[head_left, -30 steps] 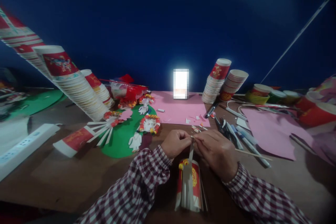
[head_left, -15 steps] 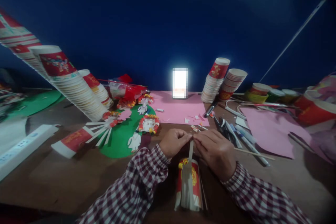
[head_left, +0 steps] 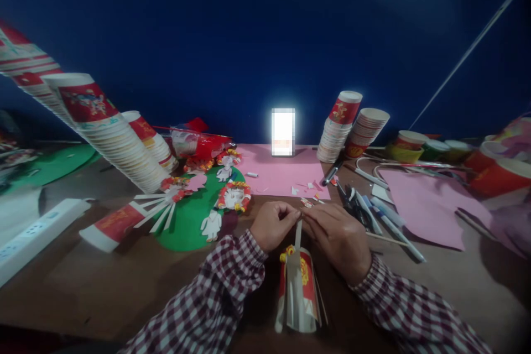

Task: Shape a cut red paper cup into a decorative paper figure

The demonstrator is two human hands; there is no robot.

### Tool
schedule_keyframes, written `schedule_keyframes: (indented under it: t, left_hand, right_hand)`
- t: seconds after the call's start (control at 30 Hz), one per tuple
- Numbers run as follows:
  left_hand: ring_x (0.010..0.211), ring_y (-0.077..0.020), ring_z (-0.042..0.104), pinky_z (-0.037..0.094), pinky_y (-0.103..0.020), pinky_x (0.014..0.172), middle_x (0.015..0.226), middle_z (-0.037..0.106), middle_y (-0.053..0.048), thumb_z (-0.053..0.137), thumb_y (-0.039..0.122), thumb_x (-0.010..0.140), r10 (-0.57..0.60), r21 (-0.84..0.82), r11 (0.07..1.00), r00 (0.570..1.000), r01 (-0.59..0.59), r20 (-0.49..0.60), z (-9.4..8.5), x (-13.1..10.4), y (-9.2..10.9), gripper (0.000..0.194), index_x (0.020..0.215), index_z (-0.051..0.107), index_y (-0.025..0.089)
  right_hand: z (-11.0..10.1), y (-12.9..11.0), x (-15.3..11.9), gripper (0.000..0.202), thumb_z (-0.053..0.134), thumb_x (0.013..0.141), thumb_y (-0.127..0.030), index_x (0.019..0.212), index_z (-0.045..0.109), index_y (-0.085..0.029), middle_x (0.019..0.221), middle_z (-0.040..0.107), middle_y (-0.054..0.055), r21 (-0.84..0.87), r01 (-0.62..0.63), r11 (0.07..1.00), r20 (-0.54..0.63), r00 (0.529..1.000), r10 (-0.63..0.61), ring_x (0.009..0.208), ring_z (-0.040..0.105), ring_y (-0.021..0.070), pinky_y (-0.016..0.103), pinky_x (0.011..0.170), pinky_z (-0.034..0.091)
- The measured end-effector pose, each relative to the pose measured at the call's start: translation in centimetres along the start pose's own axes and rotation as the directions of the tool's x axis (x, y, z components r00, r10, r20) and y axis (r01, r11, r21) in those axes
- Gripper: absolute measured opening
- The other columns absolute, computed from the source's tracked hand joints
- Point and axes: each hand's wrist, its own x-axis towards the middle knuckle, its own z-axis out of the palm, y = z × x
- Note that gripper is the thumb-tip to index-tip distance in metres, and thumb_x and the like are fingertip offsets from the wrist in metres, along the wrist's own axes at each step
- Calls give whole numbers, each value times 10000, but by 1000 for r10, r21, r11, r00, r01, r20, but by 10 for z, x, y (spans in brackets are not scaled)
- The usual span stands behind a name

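A red paper cup [head_left: 307, 279], its side cut into pale strips, lies on the brown table close to me, with small yellow curls at its far end. One strip [head_left: 298, 235] stretches away from it to my fingertips. My left hand [head_left: 271, 225] pinches the far end of that strip between thumb and finger. Touching the same end from the right, my right hand [head_left: 342, 238] has its fingers pressed together; its fingertips partly hide the strip's tip.
Tall cup stacks [head_left: 116, 138] lean at the left, others [head_left: 334, 135] at the back. A cut cup [head_left: 114, 227] and white figures [head_left: 211, 225] lie around green paper [head_left: 178, 235]. Pens [head_left: 394, 227] and pink paper [head_left: 427, 210] are on the right, a power strip [head_left: 41, 232] far left.
Both hands and the strip's far end have shifted slightly left. The cup's far end has tilted a little left, and the right hand's fingers have moved slightly.
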Motion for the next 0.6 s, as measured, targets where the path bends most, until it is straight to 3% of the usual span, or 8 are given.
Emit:
schedule_keyframes:
  t: [0.6]
  left_hand:
    - [639,-132,565,438,-219,606,691,650,-61,522,269,715,0,-6,1000,1000,0,13,0,-1,4,214,708,640,91]
  right_hand:
    - [2,0,0,229,457,825,-214,1008,594,-207,940,629,51,44,6,999,14,1000,-7,893,550,163,319,817,433]
